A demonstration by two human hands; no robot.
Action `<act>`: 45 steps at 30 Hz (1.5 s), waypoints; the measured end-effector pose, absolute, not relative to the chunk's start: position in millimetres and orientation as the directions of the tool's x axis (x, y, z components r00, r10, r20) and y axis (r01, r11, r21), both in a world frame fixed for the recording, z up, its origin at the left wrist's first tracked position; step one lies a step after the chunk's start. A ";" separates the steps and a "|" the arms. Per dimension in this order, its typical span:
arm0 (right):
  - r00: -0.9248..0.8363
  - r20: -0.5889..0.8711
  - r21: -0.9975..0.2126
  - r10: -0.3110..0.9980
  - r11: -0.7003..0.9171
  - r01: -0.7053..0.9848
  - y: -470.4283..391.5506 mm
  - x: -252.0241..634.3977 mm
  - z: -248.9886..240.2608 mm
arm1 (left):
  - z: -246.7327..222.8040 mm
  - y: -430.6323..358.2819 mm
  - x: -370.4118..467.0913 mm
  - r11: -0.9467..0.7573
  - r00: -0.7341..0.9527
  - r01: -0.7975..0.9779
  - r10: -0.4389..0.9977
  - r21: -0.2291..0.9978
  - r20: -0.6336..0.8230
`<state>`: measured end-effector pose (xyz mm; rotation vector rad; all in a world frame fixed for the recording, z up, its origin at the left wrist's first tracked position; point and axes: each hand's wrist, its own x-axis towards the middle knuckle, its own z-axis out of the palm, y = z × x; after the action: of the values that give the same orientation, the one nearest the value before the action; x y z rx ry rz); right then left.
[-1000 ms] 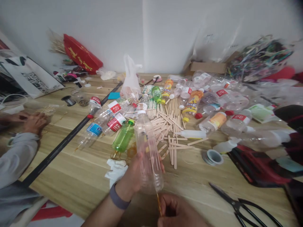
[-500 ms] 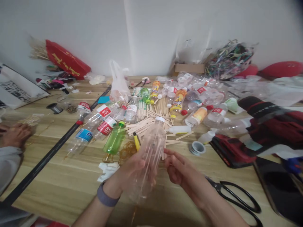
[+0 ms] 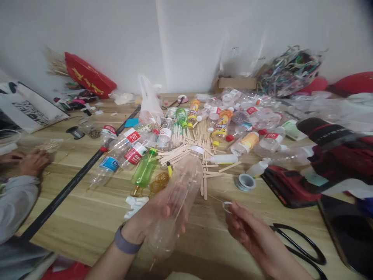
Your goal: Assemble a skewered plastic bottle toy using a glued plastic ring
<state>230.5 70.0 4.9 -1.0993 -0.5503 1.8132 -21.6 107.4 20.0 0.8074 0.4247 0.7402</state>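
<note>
A clear plastic bottle (image 3: 186, 179) with a white cap (image 3: 197, 149) is tilted in front of me, its cap end pointing away. My left hand (image 3: 159, 212) is wrapped round its body. A thin stick (image 3: 152, 264) pokes out at the bottle's base. To the right, my right hand (image 3: 240, 221) pinches a small white ring (image 3: 227, 207), apart from the bottle. A fine thread runs from the ring toward the bottle. Flat wooden sticks (image 3: 175, 153) lie fanned out behind the bottle's neck.
Many bottles (image 3: 247, 116) crowd the back of the table. At left are a black bar (image 3: 67, 188) and another person's hand (image 3: 34, 161). A green bottle (image 3: 143, 169) lies near rubber bands (image 3: 159, 182). Right: tape roll (image 3: 245, 182), red-black power tool (image 3: 288, 186), black-handled scissors (image 3: 305, 237).
My right hand has moved right, away from the bottle, and the white ring now shows in its fingers. The bottle has shifted slightly toward me. The view has turned a little left.
</note>
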 end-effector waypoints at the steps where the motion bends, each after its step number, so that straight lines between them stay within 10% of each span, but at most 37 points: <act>1: -0.144 -0.461 -0.750 0.876 -0.471 -0.465 66.3 238.2 3.9 | 20.7 105.7 -21.7 0.471 0.672 -0.425 0.736 0.773 -0.079; 12: -0.001 -0.351 -0.929 0.936 -0.348 -0.127 40.7 235.5 24.8 | 25.0 104.5 -11.6 0.474 0.736 -0.327 0.671 0.818 -0.095; 45: -0.037 -0.340 -0.905 0.940 -0.338 -0.259 46.2 236.6 22.6 | 33.5 103.5 -18.0 0.435 0.733 -0.343 0.678 0.833 -0.052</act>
<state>236.6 46.2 22.6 -1.2529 -0.8158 1.5649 -18.0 103.5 33.5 0.9192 0.4120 0.6577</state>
